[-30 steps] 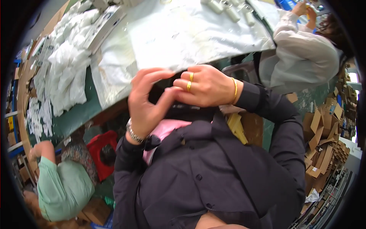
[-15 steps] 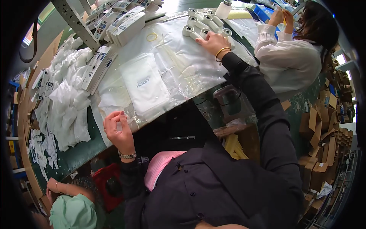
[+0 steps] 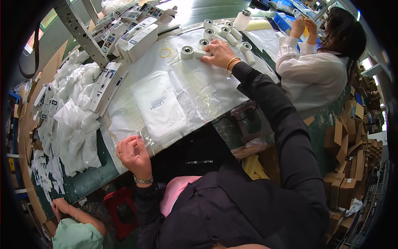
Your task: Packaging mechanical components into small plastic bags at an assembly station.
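My right hand [image 3: 220,54] is at the far side of the table, its fingers closed round the handle of a white handheld device with a round, dark-centred head [image 3: 187,52]. The hand partly covers a second such device [image 3: 204,43], and several more of the same kind lie around it. My left hand [image 3: 134,155] hovers by the table's near edge with loosely curled fingers, the thumb apart and nothing visible in it. Between the hands lies a flat, white frosted pouch [image 3: 163,114] with printing, on clear plastic sheeting [image 3: 203,93].
At the left are a heap of white bags [image 3: 76,112], a stack of printed boxes [image 3: 107,85] and a metal post [image 3: 78,31]. A yellow ring [image 3: 165,52] lies on the sheeting. A white bottle [image 3: 242,20] stands far back. Co-workers sit at the right [image 3: 313,62] and lower left [image 3: 78,232].
My right hand has moved left and nearer, bringing one white device out to the left of the group. My left hand has shifted slightly right. The whole view has tilted a little.
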`<state>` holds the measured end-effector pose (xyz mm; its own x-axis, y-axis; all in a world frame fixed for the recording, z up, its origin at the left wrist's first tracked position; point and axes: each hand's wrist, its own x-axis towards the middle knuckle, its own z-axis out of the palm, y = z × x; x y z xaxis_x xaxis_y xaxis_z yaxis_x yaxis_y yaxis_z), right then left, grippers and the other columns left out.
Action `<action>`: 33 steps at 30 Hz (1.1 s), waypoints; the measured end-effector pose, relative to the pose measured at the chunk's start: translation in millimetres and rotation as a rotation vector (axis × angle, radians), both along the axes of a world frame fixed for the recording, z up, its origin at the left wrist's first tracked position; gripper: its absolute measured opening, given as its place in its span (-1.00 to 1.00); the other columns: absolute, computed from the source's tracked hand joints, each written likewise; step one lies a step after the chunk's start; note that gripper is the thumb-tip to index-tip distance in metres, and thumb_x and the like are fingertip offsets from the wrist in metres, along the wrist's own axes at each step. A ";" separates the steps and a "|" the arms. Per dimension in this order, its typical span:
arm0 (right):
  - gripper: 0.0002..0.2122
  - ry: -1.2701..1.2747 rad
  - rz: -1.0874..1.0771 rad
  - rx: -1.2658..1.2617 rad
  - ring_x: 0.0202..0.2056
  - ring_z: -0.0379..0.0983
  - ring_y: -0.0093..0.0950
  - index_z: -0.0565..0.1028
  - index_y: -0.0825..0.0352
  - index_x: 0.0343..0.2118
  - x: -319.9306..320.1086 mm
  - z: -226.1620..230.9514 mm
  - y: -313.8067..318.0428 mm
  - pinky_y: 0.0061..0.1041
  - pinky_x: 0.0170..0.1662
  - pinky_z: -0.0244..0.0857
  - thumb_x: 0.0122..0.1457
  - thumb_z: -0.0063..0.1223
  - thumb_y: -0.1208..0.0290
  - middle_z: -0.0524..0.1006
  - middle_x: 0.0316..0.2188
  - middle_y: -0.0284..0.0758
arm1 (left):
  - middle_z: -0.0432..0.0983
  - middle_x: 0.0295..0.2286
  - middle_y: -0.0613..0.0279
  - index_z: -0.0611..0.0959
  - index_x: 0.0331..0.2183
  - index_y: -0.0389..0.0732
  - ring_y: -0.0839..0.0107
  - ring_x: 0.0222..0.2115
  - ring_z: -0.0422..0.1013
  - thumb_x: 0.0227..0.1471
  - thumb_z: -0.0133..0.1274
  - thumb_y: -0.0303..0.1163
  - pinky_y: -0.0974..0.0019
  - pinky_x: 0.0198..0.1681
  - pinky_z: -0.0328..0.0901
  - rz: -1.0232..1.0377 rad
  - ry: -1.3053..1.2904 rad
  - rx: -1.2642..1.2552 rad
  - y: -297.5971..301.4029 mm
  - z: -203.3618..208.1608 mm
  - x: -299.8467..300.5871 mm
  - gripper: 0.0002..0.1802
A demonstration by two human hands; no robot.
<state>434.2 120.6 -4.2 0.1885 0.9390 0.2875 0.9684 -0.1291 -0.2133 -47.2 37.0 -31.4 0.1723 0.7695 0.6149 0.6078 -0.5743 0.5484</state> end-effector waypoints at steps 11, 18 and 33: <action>-0.43 -0.019 -0.064 -0.094 0.31 0.33 0.01 0.77 -0.09 -0.14 9.4 18.1 3.8 0.03 0.31 0.20 -0.05 0.40 -0.43 0.41 0.30 -0.06 | 0.65 -0.33 0.34 0.64 -0.44 -0.14 0.30 -0.27 0.53 0.18 0.26 -0.40 0.01 0.29 0.18 0.045 0.107 0.035 0.0 -3.7 3.0 -0.84; -0.41 0.093 0.153 -0.037 0.31 0.34 -0.10 0.76 0.10 -0.15 8.4 9.6 8.2 -0.12 0.32 0.23 0.06 0.30 -0.38 0.49 0.25 -0.08 | 0.66 -0.34 0.36 0.63 -0.46 -0.12 0.34 -0.27 0.54 0.17 0.26 -0.40 0.02 0.31 0.16 0.071 0.130 0.041 -0.1 -5.1 3.5 -0.83; -0.69 0.132 0.450 -0.045 0.17 0.46 -0.13 0.72 0.12 -0.13 -2.6 21.9 -113.7 -0.15 0.18 0.36 0.19 0.36 0.04 0.47 0.25 -0.20 | 0.67 -0.38 0.34 0.65 -0.49 -0.13 0.32 -0.31 0.55 0.19 0.27 -0.37 0.07 0.27 0.21 0.091 0.126 0.104 -2.3 -1.9 6.1 -0.79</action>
<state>431.7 6.9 17.7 -0.2080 0.9469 0.2452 0.8953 0.2853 -0.3421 -41.2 34.7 -33.3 0.1854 0.7188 0.6701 0.7202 -0.5633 0.4050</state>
